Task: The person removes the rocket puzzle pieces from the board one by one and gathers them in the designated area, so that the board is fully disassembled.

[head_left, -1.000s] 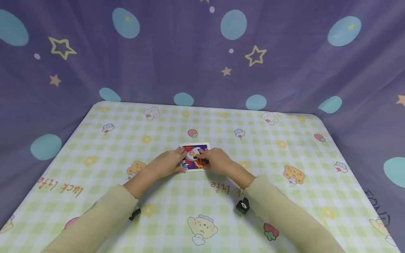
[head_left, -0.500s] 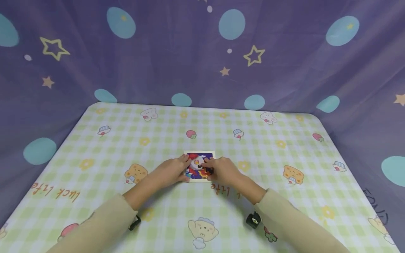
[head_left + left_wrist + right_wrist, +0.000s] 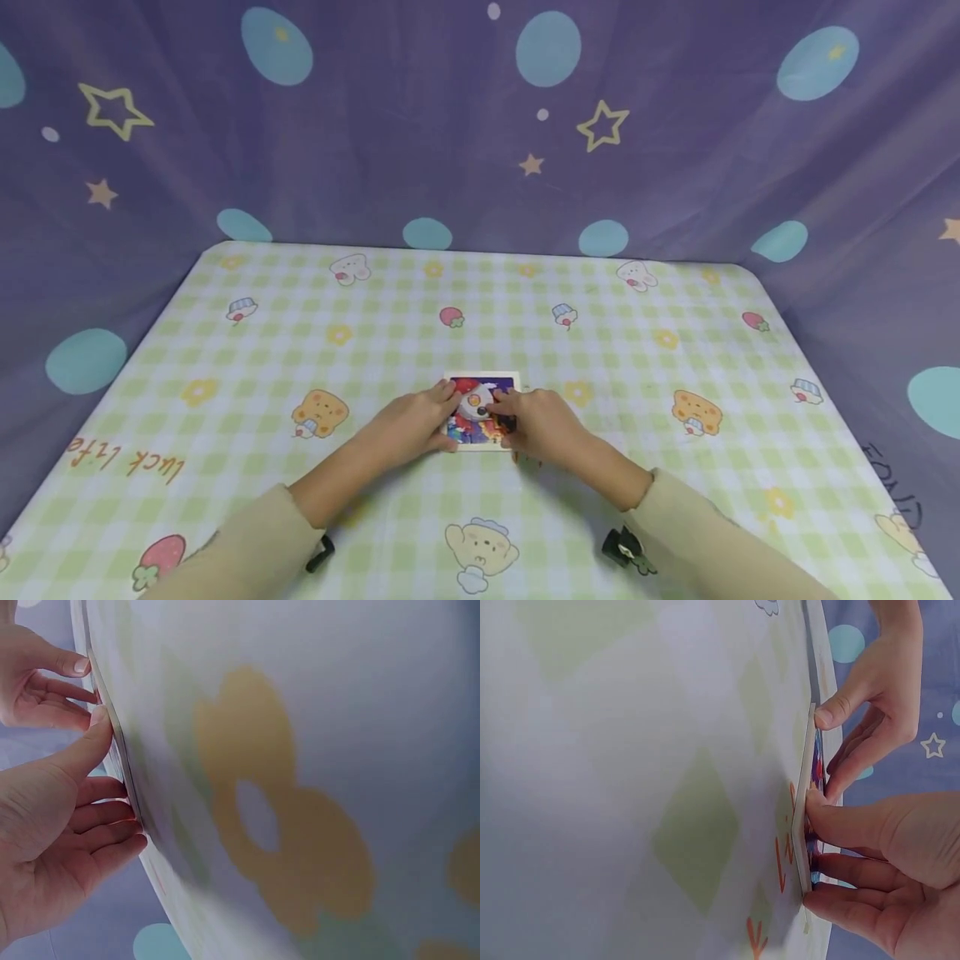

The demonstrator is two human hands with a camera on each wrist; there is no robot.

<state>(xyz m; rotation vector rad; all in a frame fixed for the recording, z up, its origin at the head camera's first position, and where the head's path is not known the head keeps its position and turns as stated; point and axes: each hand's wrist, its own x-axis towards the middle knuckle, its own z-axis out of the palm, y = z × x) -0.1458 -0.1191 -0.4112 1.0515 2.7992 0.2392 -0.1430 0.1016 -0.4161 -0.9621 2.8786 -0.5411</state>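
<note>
A small picture board (image 3: 480, 433) lies on the tabletop between both hands, with a pale frame around a bright red, blue and purple picture. My left hand (image 3: 412, 425) grips its left side, thumb at the near corner and fingers farther up the edge. On the right side, my right hand (image 3: 546, 423) holds it the same way, its index finger reaching over the picture. Edge-on in the right wrist view, the board (image 3: 804, 825) appears thin, the thumb (image 3: 840, 821) pressing its near edge. In the left wrist view, the left hand (image 3: 67, 825) partly hides the board.
A green-and-white checked tablecloth (image 3: 390, 333) with printed flowers, fruit and animals covers the table. A purple curtain (image 3: 420, 125) with stars and dots hangs behind. Dark wrist devices show under the left sleeve (image 3: 262, 529) and right sleeve (image 3: 697, 525).
Both hands have moved the board toward the person and slightly to the right along the tabletop. Their hold on its two sides looks the same. The head view has shifted slightly.
</note>
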